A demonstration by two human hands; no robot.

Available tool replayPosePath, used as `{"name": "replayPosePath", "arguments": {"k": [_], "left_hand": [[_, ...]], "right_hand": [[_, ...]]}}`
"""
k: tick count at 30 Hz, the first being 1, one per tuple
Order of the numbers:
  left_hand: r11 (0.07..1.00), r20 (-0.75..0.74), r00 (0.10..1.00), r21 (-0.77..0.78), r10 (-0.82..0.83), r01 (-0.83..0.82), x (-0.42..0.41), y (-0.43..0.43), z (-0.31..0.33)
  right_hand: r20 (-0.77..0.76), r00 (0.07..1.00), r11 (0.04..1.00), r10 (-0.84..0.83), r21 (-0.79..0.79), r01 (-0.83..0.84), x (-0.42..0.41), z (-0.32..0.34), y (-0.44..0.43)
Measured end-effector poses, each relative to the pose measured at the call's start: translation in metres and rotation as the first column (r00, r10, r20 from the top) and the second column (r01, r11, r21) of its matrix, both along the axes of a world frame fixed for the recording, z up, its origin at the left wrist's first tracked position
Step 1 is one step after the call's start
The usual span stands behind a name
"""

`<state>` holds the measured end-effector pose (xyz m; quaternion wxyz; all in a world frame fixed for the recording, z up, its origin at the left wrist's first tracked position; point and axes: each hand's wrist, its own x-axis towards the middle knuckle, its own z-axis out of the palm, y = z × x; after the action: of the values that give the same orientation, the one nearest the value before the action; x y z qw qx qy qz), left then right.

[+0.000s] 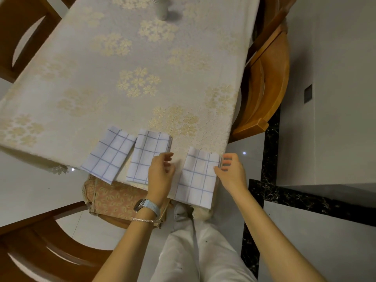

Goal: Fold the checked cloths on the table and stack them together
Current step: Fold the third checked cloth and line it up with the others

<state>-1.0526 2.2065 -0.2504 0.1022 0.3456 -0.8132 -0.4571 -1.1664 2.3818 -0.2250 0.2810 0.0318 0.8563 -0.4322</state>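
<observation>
Three folded white cloths with blue checks lie side by side along the near table edge: a left cloth point(108, 154), a middle cloth point(145, 154) and a right cloth point(198, 176) that overhangs the edge. My left hand point(160, 173), fingers apart, hovers between the middle and right cloths, over the lower right corner of the middle one. At the right cloth's right edge is my right hand point(231, 170), fingers spread, thumb touching the cloth's side. Neither hand visibly grips anything.
The table point(126, 64) has a pale tablecloth with gold flowers. A stack of white cups point(160, 7) stands at the far end. Wooden chairs stand at the right point(264, 84), far left point(18, 37) and near left point(40, 247); a cushioned seat point(116, 200) is below the edge.
</observation>
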Motion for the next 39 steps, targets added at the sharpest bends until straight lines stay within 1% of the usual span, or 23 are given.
{"name": "replayPosePath", "arguments": {"k": [2,4,7,11,13,15,20,26,30,34,39], "left_hand": [[0.997,-0.025,0.997,-0.039,0.070,-0.071,0.007,-0.017,0.003],[0.987,-0.029,0.991,-0.085,0.132,-0.134,0.015,-0.035,0.004],[0.974,0.038,0.981,-0.132,0.190,-0.183,0.026,-0.061,0.002],[0.979,0.149,0.975,-0.148,0.164,-0.143,0.030,-0.085,-0.005],[0.980,0.169,0.974,-0.158,0.149,-0.122,0.030,-0.091,-0.008],[0.981,0.160,0.974,-0.139,0.160,-0.138,0.029,-0.095,-0.009],[0.981,0.146,0.971,-0.038,0.191,-0.188,0.025,-0.100,-0.005],[0.981,0.183,0.965,0.010,0.189,-0.194,0.024,-0.104,-0.006],[0.982,0.171,0.970,0.050,0.172,-0.183,0.027,-0.105,-0.005],[0.978,0.156,0.978,0.134,0.138,-0.160,0.030,-0.098,-0.006],[0.967,0.146,0.982,0.209,0.118,-0.147,0.032,-0.083,-0.011]], "right_hand": [[0.023,1.000,0.994,-0.002,-0.111,0.004,-0.001,0.009,-0.013],[0.083,0.996,0.982,0.042,-0.187,-0.026,-0.001,0.015,-0.032],[0.161,0.979,0.966,0.124,-0.246,-0.082,0.001,0.016,-0.067],[0.265,0.938,0.957,0.222,-0.245,-0.158,0.009,0.008,-0.109],[0.305,0.923,0.960,0.233,-0.222,-0.169,0.014,0.002,-0.123],[0.326,0.918,0.966,0.225,-0.197,-0.167,0.017,-0.004,-0.134],[0.290,0.937,0.976,0.196,-0.154,-0.156,0.023,-0.013,-0.146],[0.185,0.943,0.961,0.278,-0.046,-0.274,0.027,-0.012,-0.151],[0.118,0.942,0.949,0.315,-0.001,-0.317,0.030,-0.010,-0.143],[0.098,0.951,0.956,0.293,-0.010,-0.294,0.036,-0.007,-0.127],[0.149,0.964,0.975,0.223,-0.041,-0.219,0.040,-0.008,-0.104]]}}
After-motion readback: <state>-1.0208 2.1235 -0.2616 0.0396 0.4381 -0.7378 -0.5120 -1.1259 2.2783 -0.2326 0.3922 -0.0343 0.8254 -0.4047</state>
